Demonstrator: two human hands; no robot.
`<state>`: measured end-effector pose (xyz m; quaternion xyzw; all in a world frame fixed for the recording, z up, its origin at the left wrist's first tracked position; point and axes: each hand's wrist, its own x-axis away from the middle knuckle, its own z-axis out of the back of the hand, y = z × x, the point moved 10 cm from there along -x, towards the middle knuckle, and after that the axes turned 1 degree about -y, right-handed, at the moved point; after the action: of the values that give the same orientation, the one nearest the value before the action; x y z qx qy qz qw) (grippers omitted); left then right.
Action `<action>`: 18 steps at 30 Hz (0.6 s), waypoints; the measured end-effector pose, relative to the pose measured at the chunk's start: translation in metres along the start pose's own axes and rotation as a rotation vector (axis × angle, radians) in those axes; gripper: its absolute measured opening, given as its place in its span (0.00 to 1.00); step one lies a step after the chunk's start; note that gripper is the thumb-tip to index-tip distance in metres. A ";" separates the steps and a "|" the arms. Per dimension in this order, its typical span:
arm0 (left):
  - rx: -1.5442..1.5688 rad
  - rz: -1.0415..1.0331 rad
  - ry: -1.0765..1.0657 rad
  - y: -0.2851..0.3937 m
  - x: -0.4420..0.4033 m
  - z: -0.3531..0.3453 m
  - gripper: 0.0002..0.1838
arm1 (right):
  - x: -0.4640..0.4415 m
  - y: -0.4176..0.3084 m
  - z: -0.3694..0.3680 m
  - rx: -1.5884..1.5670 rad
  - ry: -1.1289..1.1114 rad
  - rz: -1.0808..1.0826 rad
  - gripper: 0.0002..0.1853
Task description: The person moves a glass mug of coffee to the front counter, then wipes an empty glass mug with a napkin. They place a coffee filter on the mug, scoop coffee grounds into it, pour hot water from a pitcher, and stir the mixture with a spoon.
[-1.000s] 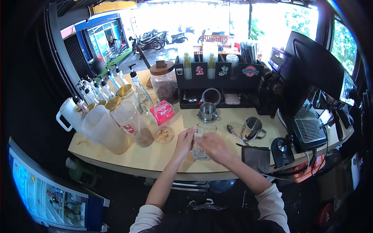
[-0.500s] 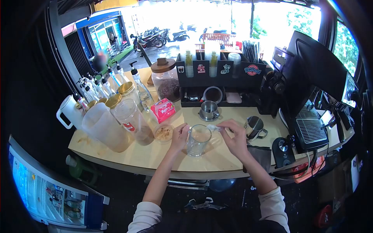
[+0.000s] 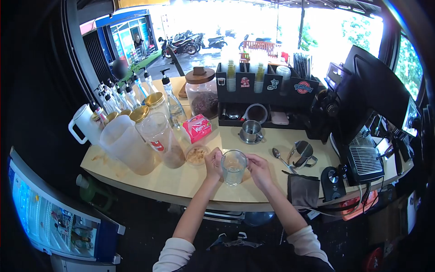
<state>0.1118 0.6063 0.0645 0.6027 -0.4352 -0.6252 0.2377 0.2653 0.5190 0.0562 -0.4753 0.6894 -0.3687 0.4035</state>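
A clear glass mug (image 3: 234, 168) is near the counter's front edge, between my two hands. My left hand (image 3: 214, 165) is closed at its left side, thumb pointing up. From the right, my right hand (image 3: 258, 169) pinches the mug's side near the rim, its fingertips partly hidden. No white wad shows in either hand. Left of the mug lies a round clear container with tan pieces (image 3: 198, 155). Behind the mug is a steel drip filter (image 3: 250, 131). On the right are a spoon (image 3: 281, 157) and a steel pitcher (image 3: 301, 154).
A pink tissue pack (image 3: 197, 128), a tall clear container (image 3: 162, 140) and a frosted jug (image 3: 127, 145) stand left. A black cup organizer (image 3: 267, 86) lines the back. At right are a dark cloth (image 3: 303, 189), a small scale (image 3: 333, 183) and a machine with a drip grate (image 3: 364, 149).
My right hand has moved down and left onto the mug's side. The white wad it pinched is out of sight. The spoon has come into view, and the camera has turned slightly.
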 end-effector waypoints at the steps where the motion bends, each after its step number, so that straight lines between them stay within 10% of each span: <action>1: 0.012 -0.018 -0.008 0.005 0.000 -0.002 0.27 | 0.009 0.000 0.008 0.006 -0.002 -0.004 0.12; 18: 0.005 -0.040 -0.068 0.011 -0.001 -0.003 0.25 | 0.012 0.005 0.018 0.194 0.135 0.050 0.11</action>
<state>0.1128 0.6006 0.0741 0.5902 -0.4324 -0.6490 0.2084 0.2773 0.5071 0.0419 -0.3907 0.6876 -0.4547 0.4096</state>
